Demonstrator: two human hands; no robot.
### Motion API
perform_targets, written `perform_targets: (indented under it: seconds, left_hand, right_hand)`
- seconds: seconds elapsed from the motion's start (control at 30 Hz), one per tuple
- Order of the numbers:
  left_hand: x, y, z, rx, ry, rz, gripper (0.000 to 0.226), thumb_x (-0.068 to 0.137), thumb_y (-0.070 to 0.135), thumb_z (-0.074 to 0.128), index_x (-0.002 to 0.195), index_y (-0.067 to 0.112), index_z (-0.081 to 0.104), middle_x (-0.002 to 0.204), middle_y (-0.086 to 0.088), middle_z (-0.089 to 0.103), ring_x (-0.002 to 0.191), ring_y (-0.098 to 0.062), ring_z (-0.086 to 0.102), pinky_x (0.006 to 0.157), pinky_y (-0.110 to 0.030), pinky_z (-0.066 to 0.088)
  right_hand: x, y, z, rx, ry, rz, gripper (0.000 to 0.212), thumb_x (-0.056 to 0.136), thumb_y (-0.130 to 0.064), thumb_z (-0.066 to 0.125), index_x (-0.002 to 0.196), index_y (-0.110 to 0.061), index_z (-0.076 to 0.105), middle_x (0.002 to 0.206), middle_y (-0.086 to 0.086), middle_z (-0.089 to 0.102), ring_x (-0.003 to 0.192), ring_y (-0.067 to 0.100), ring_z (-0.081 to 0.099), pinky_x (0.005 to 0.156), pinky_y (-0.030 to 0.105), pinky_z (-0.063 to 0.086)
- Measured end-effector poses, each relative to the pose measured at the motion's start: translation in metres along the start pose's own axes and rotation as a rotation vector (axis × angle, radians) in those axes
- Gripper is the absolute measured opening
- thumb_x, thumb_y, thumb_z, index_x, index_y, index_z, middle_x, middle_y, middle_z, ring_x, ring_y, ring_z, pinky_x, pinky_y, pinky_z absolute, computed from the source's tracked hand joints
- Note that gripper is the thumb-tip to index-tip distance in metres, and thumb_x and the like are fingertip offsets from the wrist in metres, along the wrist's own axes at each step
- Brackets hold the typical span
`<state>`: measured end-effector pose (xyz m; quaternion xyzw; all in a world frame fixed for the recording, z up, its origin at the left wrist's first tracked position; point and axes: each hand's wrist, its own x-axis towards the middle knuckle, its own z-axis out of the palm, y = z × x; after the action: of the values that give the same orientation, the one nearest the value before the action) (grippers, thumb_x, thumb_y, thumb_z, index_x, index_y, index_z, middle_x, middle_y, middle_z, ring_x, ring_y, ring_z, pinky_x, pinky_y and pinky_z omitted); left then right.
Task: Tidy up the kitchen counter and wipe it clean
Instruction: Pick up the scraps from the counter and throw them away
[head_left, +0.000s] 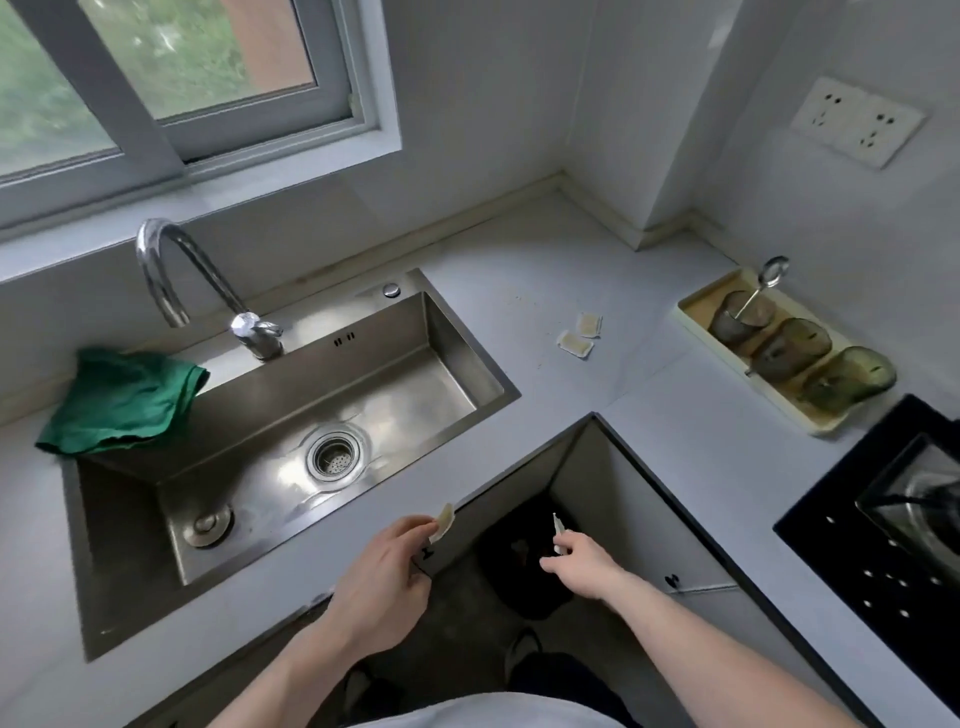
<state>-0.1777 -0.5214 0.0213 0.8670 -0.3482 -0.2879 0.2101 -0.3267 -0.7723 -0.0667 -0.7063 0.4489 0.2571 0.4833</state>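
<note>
Pinching one flat, papery sachet each, the left hand (387, 558) and right hand (582, 561) hover over the dark bin (524, 561); best release straight down. Farther off, two more sachets (582, 335) lie on the smooth pale surface (519, 291); a crumpled green cloth (122, 402) sits beside the steel sink (447, 332).

— Looked like a home kitchen?

— Clearly. Steel sink (311, 415) with a gooseneck faucet (208, 280) under a sliding window (171, 78), set into a pale L-shaped counter (545, 270).

— Anything else?

— Black gas hob (883, 525) at the right, wall socket (860, 122) above, green cloth (122, 402) beside the sink, glass jars in a tray (769, 400).
</note>
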Motion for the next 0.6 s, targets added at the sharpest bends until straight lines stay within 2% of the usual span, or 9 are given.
perform_targets:
  seconds: [0.17, 0.27, 0.47, 0.6]
  left_hand:
    - [0.010, 0.034, 0.026, -0.007, -0.023, -0.036, 0.066, 0.081, 0.015, 0.049, 0.145, 0.029, 0.053, 0.145, 0.025, 0.045, 0.129, -0.005, 0.049, 0.103, -0.017, 0.038]
    - [0.017, 0.052, 0.042, 0.003, -0.069, -0.025, 0.067, 0.079, 0.017, 0.048, 0.146, 0.029, 0.052, 0.147, 0.024, 0.044, 0.132, -0.005, 0.048, 0.105, -0.019, 0.039]
    - [0.057, 0.085, 0.068, 0.064, -0.220, 0.000, 0.067, 0.084, 0.014, 0.050, 0.150, 0.023, 0.049, 0.153, 0.016, 0.041, 0.138, -0.010, 0.046, 0.110, -0.022, 0.039]
    - [0.097, 0.105, 0.085, 0.120, -0.352, 0.015, 0.067, 0.084, 0.011, 0.048, 0.150, 0.019, 0.049, 0.155, 0.011, 0.040, 0.138, -0.017, 0.047, 0.109, -0.028, 0.041]
  right_hand:
    - [0.004, 0.037, -0.032, -0.071, -0.009, -0.038, 0.054, 0.097, -0.024, 0.063, 0.148, -0.015, 0.049, 0.166, 0.001, 0.024, 0.151, 0.021, 0.029, 0.119, 0.029, 0.024]
    - [-0.006, 0.070, -0.049, -0.063, 0.003, -0.035, 0.053, 0.093, -0.027, 0.067, 0.144, -0.018, 0.053, 0.166, 0.000, 0.024, 0.148, 0.020, 0.034, 0.121, 0.032, 0.027]
    - [-0.024, 0.107, -0.079, -0.034, 0.064, -0.029, 0.050, 0.095, -0.026, 0.064, 0.143, -0.023, 0.053, 0.164, -0.004, 0.027, 0.148, 0.016, 0.033, 0.116, 0.026, 0.025]
    - [-0.034, 0.107, -0.090, 0.015, 0.108, -0.080, 0.046, 0.097, -0.024, 0.063, 0.143, -0.024, 0.053, 0.164, -0.004, 0.027, 0.142, 0.017, 0.044, 0.106, 0.021, 0.031]
